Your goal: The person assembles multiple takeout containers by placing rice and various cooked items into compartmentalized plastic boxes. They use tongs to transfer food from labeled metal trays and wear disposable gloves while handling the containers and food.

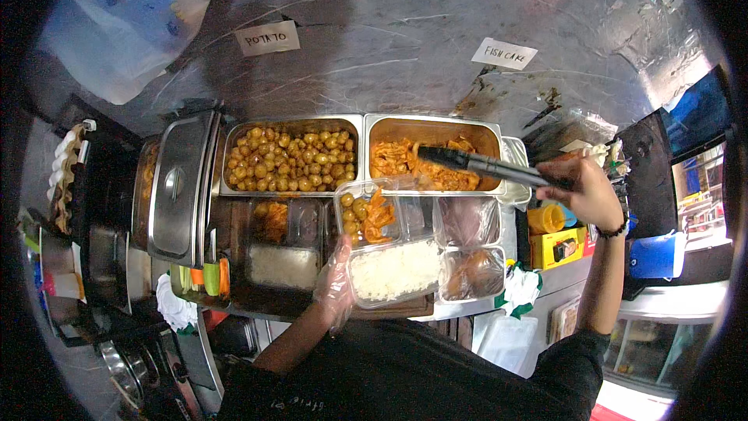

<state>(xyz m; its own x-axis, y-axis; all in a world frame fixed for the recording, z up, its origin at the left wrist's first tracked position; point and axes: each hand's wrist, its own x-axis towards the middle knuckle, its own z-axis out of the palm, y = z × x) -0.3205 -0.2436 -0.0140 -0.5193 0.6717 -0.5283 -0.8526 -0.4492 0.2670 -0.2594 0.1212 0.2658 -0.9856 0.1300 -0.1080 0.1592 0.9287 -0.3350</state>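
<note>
My left hand (333, 284), in a thin clear glove, grips the left side of a clear compartment lunch box (418, 222). White rice (396, 271) fills its near section. Small round potatoes (354, 217) and orange sauced pieces (379, 215) share the far left section. My right hand (578, 185) is closed around black tongs (499, 168), which reach left over a steel pan (433, 126) of the same orange food. The tong tips are at that food; whether they pinch a piece cannot be made out.
Left of that pan sits a steel pan of potatoes (292, 160), beside a steel lid (178, 191). Another lunch box with rice (284, 267) lies left of mine. Filled clear packs (471, 274) are on its right. A yellow box (557, 248) stands below my right forearm.
</note>
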